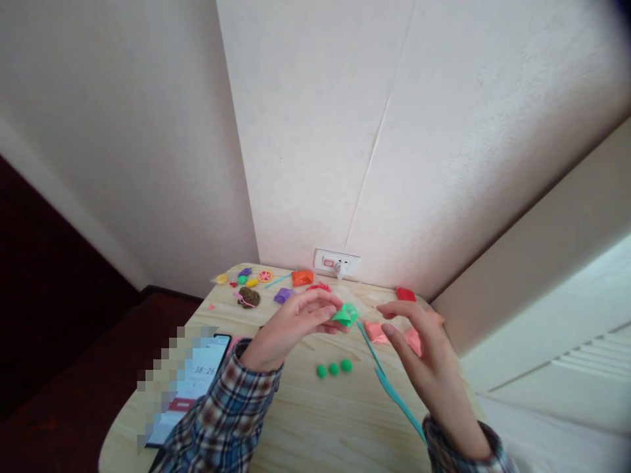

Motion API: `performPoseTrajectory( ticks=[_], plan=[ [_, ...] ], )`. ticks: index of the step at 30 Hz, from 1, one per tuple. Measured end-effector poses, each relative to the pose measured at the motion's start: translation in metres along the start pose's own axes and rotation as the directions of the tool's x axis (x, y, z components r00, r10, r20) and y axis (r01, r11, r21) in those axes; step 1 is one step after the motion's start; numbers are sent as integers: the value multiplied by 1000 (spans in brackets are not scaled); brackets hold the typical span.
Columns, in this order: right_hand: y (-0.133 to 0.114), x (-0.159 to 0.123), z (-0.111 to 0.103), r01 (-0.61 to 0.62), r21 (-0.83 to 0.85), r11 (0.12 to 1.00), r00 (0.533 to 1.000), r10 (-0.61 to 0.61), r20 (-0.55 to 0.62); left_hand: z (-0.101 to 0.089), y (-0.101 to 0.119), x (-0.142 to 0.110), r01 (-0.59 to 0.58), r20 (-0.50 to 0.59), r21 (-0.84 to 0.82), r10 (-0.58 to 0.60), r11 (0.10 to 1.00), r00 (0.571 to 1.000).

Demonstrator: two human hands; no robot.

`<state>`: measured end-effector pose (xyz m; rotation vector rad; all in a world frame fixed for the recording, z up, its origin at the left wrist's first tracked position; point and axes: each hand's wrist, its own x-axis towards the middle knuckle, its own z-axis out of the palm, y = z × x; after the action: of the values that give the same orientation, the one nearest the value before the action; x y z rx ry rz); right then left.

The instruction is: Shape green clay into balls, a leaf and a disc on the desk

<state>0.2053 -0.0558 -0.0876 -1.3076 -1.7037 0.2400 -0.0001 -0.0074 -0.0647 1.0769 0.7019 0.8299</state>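
My left hand grips a green packet of modelling clay, its clear wrapper showing at the right side, held above the table. To the right, my right hand is raised with thumb and forefinger apart and nothing between them. Three small green balls lie in a row on the table below the packet. Between the balls and my right hand lie two teal modelling tools, a thin one and a wider one.
The wooden table stands against the wall with a socket. A phone lies at left. Along the back are an orange packet, a purple packet, a brown coiled piece, small coloured pieces and a red packet. Pink packets lie right.
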Motion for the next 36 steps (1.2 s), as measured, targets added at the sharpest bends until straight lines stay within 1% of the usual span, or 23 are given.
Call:
performPoseTrajectory(
  ticks=[2,3,5,8,12,19,23,26,29,33,36],
  plan=[
    [19,-12,11,-132,74,988,991,133,-2,-8,-17,4,87,-31,-69,-89,994,996],
    [28,-18,17,-187,90,978,982,187,6,-12,-26,7,112,-47,-94,-117,989,992],
    [45,-29,29,-250,104,963,968,250,18,-21,-41,13,135,-85,-127,-146,983,986],
    [61,-41,42,-259,91,962,966,256,41,-29,-59,21,129,-127,-152,-149,980,981],
    [71,-46,47,-241,47,969,970,239,54,-32,-72,27,142,-122,-155,-162,978,979],
    [78,-48,42,-221,-131,966,972,229,49,-36,-81,29,150,-114,-159,-169,976,979],
    [84,-52,39,-258,-241,936,963,268,10,-40,-82,29,135,-147,-185,-163,973,976],
    [85,-55,37,-282,-346,895,956,293,-20,-40,-81,28,133,-176,-213,-172,968,969],
    [83,-57,38,-270,-438,857,953,303,6,-38,-79,27,143,-179,-237,-188,961,966],
    [78,-60,43,-240,-494,836,946,316,74,-34,-76,26,173,-202,-275,-233,946,951],
    [76,-62,46,-235,-534,812,938,333,93,-32,-74,27,192,-234,-301,-268,934,935]
  ],
)
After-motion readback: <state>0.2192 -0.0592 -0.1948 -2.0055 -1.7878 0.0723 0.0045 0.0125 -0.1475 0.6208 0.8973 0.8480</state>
